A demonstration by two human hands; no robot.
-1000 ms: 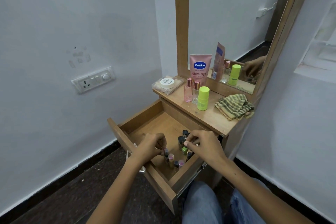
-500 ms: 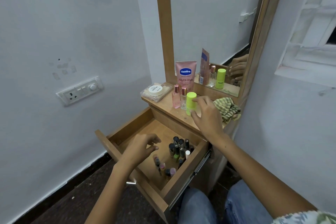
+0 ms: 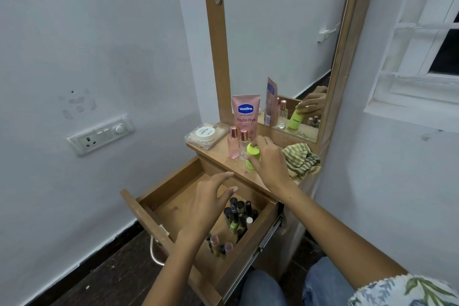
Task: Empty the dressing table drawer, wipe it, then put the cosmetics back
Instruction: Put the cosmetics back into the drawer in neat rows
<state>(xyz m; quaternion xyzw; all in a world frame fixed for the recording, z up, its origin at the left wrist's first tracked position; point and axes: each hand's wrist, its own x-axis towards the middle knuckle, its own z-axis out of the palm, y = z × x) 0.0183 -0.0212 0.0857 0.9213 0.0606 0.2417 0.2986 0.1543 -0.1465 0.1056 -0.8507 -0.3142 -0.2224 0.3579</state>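
The wooden drawer (image 3: 161,196) stands pulled out below the dressing table top (image 3: 223,156). Several small nail polish bottles (image 3: 238,216) cluster at its right side and near its front. My right hand (image 3: 269,159) grips a lime-green bottle (image 3: 252,154) on the table top, tilting it. My left hand (image 3: 211,199) hovers over the drawer with fingers spread, holding nothing. A pink Vaseline tube (image 3: 246,114), two pink perfume bottles (image 3: 238,143) and a clear box with a white jar (image 3: 206,134) stand on the top. A striped green cloth (image 3: 301,160) lies at the right.
A mirror (image 3: 278,45) in a wooden frame rises behind the table top and reflects my hand. A switchboard (image 3: 100,134) sits on the left wall, a window (image 3: 427,40) on the right. My knees in jeans (image 3: 263,288) are under the drawer.
My right hand left the drawer, reached up to the table top and closed round the lime-green bottle, tilting it. My left hand lifted off the polish bottles and opened.
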